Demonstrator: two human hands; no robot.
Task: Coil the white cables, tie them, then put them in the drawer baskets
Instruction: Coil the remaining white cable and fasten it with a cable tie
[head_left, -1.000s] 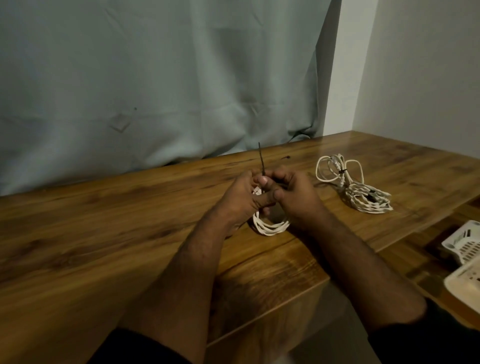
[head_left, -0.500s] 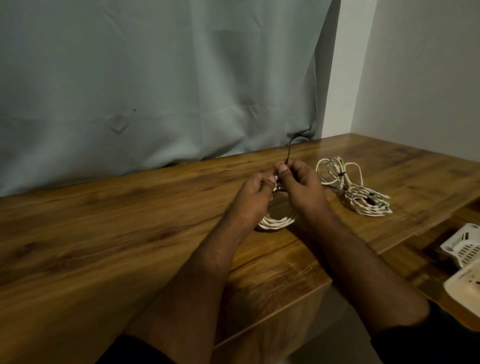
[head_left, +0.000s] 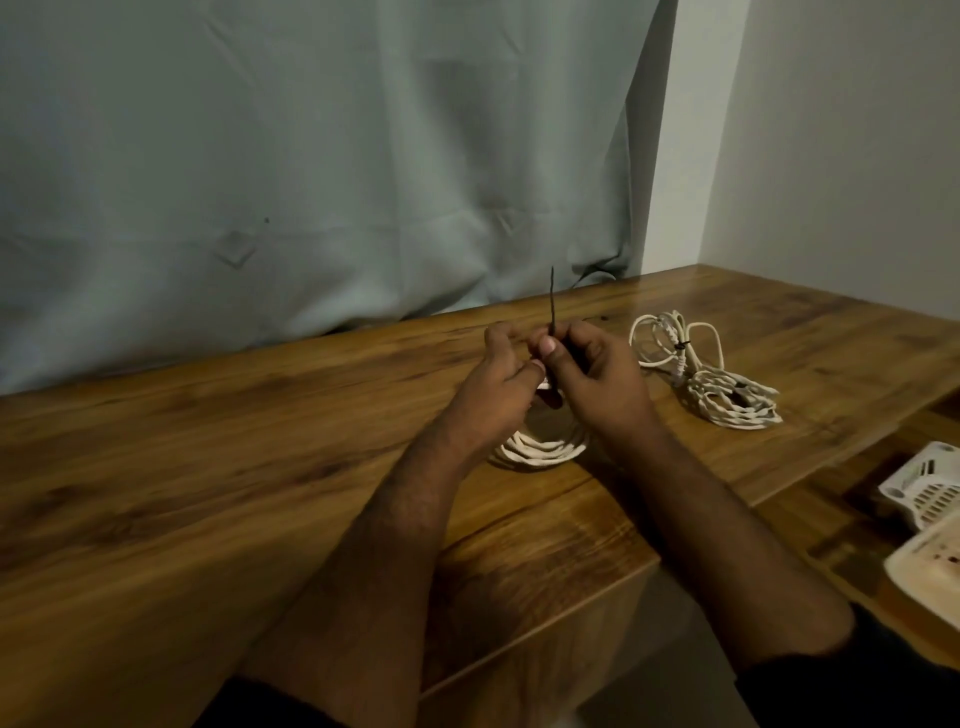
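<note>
One curtain (head_left: 311, 156), grey-green, hangs across the back, its hem meeting the far edge of the tabletop. One pale wall (head_left: 852, 145) fills the right corner.

One wooden tabletop (head_left: 182, 467), dark-grained, runs left to right and carries all the cables.

Two forearms come in from the bottom edge, each with a dark sleeve at the frame border.

Two hands meet over the middle of the tabletop, thumbs close together. Left hand (head_left: 493, 395): fingers curled, thumb tip up against the tie; what it grips beneath is hidden. Right hand (head_left: 597, 379): fingers curled, thumb and forefinger pinching one thin black tie (head_left: 551, 306) that stands nearly upright above the knuckles.

Two white baskets at the right edge, lower than the tabletop: one slotted basket (head_left: 924, 486), one nearer basket (head_left: 930, 571) cut off by the frame.

Two white cable bundles. One coiled cable (head_left: 540, 449) lies on the tabletop directly under the hands, its near arc showing between the wrists, its far part hidden by them. One tied bundle (head_left: 717, 379) lies to the right, well apart from the hands, loose loops toward the curtain, tighter coils nearer, with a small dark band around its upper loops.
</note>
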